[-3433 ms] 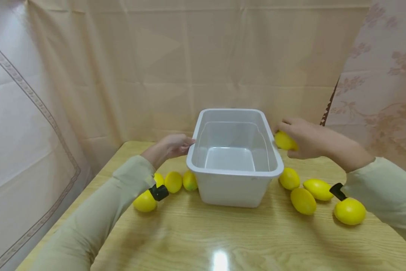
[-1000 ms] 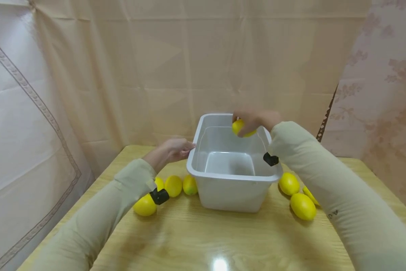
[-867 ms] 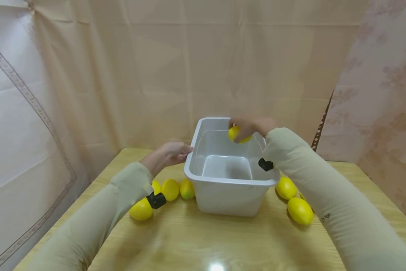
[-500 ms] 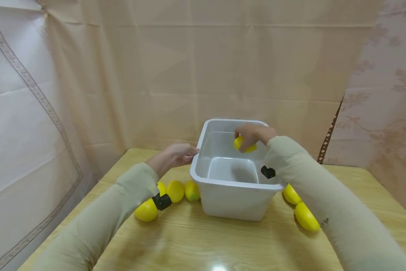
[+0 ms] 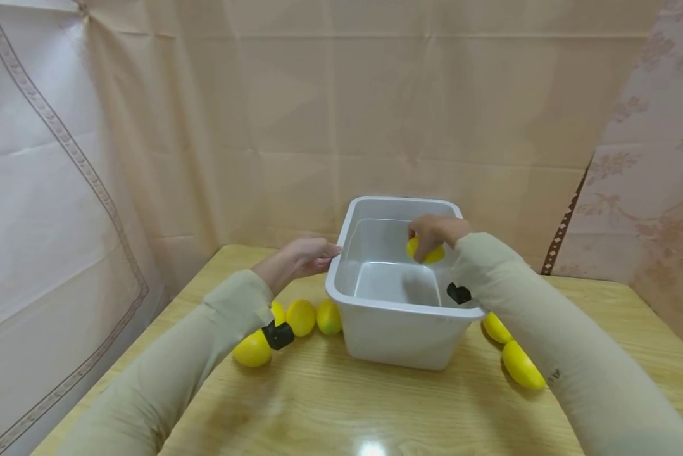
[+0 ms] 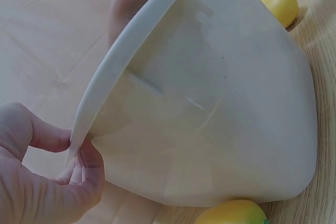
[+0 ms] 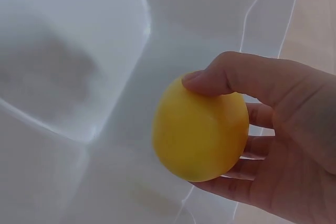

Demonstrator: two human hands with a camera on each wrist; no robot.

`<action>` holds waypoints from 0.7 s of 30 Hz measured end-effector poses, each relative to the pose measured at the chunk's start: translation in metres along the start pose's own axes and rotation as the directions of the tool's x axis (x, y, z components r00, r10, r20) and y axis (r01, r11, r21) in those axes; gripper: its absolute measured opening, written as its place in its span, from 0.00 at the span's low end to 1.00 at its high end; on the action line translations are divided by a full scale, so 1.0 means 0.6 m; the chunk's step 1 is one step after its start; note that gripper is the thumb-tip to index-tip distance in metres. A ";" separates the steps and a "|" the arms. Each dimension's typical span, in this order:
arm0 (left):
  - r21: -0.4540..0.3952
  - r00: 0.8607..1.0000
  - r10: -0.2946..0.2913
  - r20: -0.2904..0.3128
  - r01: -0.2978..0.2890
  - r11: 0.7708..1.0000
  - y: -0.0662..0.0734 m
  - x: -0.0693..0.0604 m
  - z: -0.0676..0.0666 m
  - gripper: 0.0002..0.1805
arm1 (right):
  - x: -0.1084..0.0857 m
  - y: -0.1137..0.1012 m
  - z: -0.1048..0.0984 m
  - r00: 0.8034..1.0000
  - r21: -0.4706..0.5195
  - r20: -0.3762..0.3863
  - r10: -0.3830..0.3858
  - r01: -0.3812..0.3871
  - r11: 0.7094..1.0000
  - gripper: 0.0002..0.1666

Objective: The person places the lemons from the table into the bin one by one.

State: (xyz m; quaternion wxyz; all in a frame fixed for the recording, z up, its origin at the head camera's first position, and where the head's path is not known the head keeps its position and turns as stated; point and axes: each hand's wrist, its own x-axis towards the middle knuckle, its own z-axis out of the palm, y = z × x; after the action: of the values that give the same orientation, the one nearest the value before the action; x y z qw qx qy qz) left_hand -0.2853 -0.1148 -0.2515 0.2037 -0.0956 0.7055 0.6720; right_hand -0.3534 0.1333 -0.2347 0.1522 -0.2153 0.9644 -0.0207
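A pale grey plastic bin stands on the table, its inside bare in the head view. My left hand pinches the bin's left rim; the left wrist view shows thumb and curled fingers on either side of that edge. Inside the bin's opening, above the floor, my right hand holds a yellow lemon between thumb and fingers. The lemon casts a shadow on the bin floor and hangs clear of it. Several more lemons lie left of the bin, one lemon close against its wall.
To the right of the bin, two lemons show on the wooden table, partly behind the right sleeve. A beige curtain hangs behind the table, and white cloth hangs at the left.
My right hand has carried the lemon from beyond the bin's right rim to over its inside, then a little lower. The left hand keeps its hold on the rim. The head view has shifted slightly.
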 end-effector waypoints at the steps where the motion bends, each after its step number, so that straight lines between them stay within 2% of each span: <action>1: -0.002 1.000 -0.001 -0.002 0.001 1.000 0.000 -0.001 0.000 0.23 | -0.001 -0.001 0.000 1.000 -0.001 0.000 -0.001 0.001 1.000 0.27; 5: -0.015 1.000 -0.006 -0.011 0.006 1.000 0.000 -0.002 0.001 0.22 | -0.006 -0.002 0.000 1.000 0.001 -0.006 0.003 -0.003 1.000 0.25; 12: -0.017 1.000 -0.014 -0.020 0.014 1.000 0.003 -0.004 0.002 0.22 | -0.013 0.003 -0.001 0.996 -0.004 -0.027 0.081 -0.082 0.997 0.22; 17: 0.002 1.000 -0.012 -0.020 0.012 1.000 0.003 -0.004 0.003 0.22 | -0.011 0.004 -0.003 0.996 -0.079 -0.070 0.060 -0.065 0.995 0.09; 21: 0.006 1.000 -0.009 -0.021 0.009 1.000 0.002 -0.003 0.003 0.22 | -0.004 0.005 -0.005 0.993 -0.154 -0.103 0.054 -0.070 0.986 0.11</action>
State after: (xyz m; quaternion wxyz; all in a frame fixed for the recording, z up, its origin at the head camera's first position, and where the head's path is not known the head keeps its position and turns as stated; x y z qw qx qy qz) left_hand -0.2837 -0.1132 -0.2497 0.1998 -0.1051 0.7091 0.6680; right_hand -0.3532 0.1369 -0.2313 0.0874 -0.1951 0.9756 0.0498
